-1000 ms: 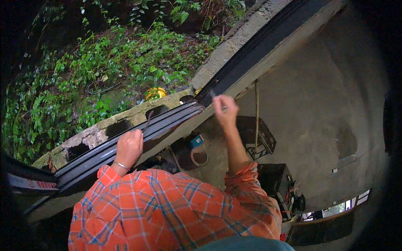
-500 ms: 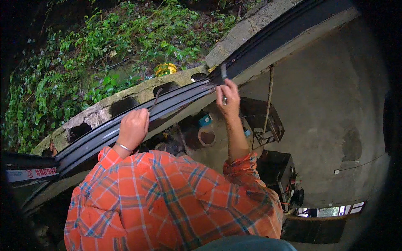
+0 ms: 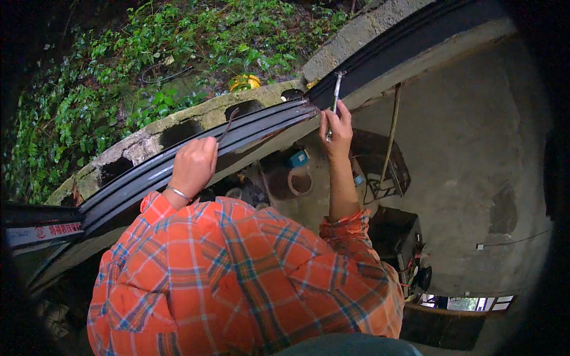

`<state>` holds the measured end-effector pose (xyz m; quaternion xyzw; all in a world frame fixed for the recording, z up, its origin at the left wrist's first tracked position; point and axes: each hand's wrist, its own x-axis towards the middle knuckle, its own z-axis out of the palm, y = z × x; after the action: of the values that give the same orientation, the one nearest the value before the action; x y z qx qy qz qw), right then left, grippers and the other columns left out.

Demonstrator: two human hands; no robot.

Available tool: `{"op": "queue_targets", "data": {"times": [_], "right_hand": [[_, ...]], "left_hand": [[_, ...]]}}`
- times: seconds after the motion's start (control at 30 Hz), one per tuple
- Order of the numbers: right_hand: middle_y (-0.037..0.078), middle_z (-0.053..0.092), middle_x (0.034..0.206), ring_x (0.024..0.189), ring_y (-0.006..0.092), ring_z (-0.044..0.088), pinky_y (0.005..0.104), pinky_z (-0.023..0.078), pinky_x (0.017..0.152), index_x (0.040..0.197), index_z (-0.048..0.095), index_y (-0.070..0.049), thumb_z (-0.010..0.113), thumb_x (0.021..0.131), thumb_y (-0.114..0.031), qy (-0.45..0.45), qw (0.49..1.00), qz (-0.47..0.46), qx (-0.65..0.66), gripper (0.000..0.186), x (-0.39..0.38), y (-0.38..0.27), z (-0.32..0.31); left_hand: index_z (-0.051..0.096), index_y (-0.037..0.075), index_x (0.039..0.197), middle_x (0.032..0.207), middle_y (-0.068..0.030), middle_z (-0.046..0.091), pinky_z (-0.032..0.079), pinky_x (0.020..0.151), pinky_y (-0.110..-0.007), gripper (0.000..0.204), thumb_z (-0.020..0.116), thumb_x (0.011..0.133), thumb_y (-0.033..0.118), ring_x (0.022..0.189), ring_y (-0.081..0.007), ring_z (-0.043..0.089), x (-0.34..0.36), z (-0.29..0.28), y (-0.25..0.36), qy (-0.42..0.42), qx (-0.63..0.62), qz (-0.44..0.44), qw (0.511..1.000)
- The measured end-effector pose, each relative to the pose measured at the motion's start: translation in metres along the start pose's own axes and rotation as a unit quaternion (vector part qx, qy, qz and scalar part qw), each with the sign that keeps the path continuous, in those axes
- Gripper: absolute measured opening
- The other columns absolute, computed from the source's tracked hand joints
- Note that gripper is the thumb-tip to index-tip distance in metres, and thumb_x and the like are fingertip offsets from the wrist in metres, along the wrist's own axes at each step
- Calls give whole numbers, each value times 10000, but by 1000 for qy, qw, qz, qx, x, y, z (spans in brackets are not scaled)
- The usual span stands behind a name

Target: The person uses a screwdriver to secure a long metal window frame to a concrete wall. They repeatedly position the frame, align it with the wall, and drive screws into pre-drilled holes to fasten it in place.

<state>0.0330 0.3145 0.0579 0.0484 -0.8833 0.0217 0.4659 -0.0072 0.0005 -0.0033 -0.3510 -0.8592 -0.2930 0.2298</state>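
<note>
Left hand (image 3: 195,161): centre left of the frame, back upward, fingers closed around the lower part of a rod; silver bangle (image 3: 178,193) at the wrist.

Rod (image 3: 228,126): thin, dark, slightly bent; rises up and right from the left fist, over the ridged rail. Whether its tip touches anything cannot be told.

Right hand (image 3: 337,132): right of centre, raised; thumb and fingers pinching a silver tool, its lower end showing below the fingers.

Silver tool (image 3: 337,92): slim, near upright, short crosswise head at the top, in front of the black rail. Contact between the two cannot be told.

Ridged rail (image 3: 270,121): grey, grooved, slanting from lower left to centre, where it meets the black rail (image 3: 386,65), which runs on to the upper right.

Blocks (image 3: 139,148): weathered, hollow, in a row along the outer side of the ridged rail.

Yellow tub (image 3: 244,82): upper centre, just beyond the blocks.

Plants (image 3: 107,101): green, low, upper left.

Shirt (image 3: 237,279): orange plaid, lower centre.
</note>
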Motion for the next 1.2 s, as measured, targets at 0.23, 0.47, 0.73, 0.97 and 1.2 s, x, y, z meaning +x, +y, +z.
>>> {"op": "queue_targets", "data": {"times": [0.23,0.47,0.73,0.97,1.2], "right_hand": [[182,527,1021,804,289,584,339,485,651,796,598,-61,635,728,-114,-110,986,93,85,94,-34,-3,13],[149,556,964,840,249,572,300,468,707,794,601,-23,644,720,-54,23,987,76,138,91,-33,-39,-6],[153,573,940,777,199,593,264,478,699,836,577,18,603,757,-4,114,847,315,413,86,-32,-63,-5],[186,578,900,742,246,619,285,524,638,880,506,35,511,849,-145,127,599,466,639,183,-42,-75,-9],[153,583,824,680,221,609,274,520,573,816,515,-3,454,879,-302,65,542,506,668,312,-64,-60,1]], "left_hand": [[439,49,717,616,-91,482,416,540,-362,119,509,787,116,613,-258,507,0,0,0,5,-10,3,1000],[452,43,760,642,-101,494,419,551,-366,66,487,787,93,635,-263,514,-3,4,-3,-4,-20,-9,1000],[479,44,812,670,-119,526,432,561,-379,78,476,808,121,649,-286,534,-3,4,-1,-12,-14,-17,1000],[480,42,816,682,-135,536,427,565,-394,91,477,818,133,649,-299,532,0,3,4,-24,7,-20,999],[476,38,824,690,-131,528,426,581,-384,90,473,822,128,669,-295,530,1,2,9,-25,30,-14,999]]}}
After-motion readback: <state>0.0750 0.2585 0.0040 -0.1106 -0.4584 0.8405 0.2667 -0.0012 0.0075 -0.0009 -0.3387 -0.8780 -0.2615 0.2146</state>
